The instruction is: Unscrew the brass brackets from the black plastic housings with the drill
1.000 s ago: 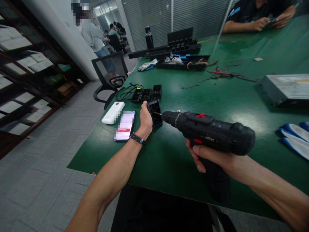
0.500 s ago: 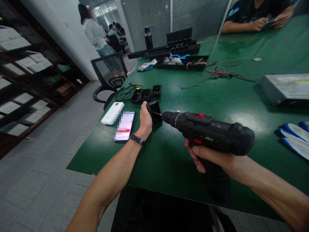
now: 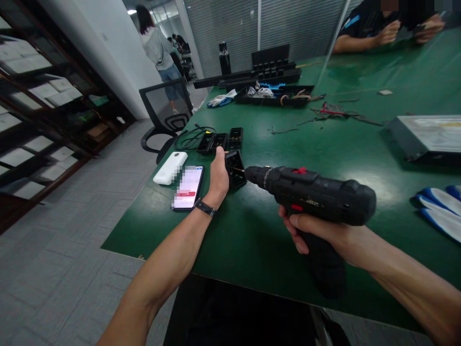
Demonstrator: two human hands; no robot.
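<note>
My left hand (image 3: 219, 175) grips a small black open box (image 3: 236, 175) from its left side, tilted up on the green table (image 3: 252, 230). A black and red power drill (image 3: 317, 192) is in my right hand (image 3: 313, 228), pointing left. Its thin bit reaches into the box; where the tip rests is hard to make out. Behind the box sit several similar black boxes (image 3: 236, 137). A lit phone (image 3: 189, 187) and a white rounded device (image 3: 170, 168) lie left of my left hand.
Blue and white gloves (image 3: 441, 211) and a grey metal case (image 3: 428, 137) are at the right. Further back are a black tray (image 3: 275, 98), loose wires (image 3: 334, 113) and a bottle (image 3: 224, 60). A person's hands (image 3: 391, 32) show across the table.
The view has shifted slightly. My left hand still holds the box, now turned a little, and the drill stays at it. The standing person at the back has turned away.
</note>
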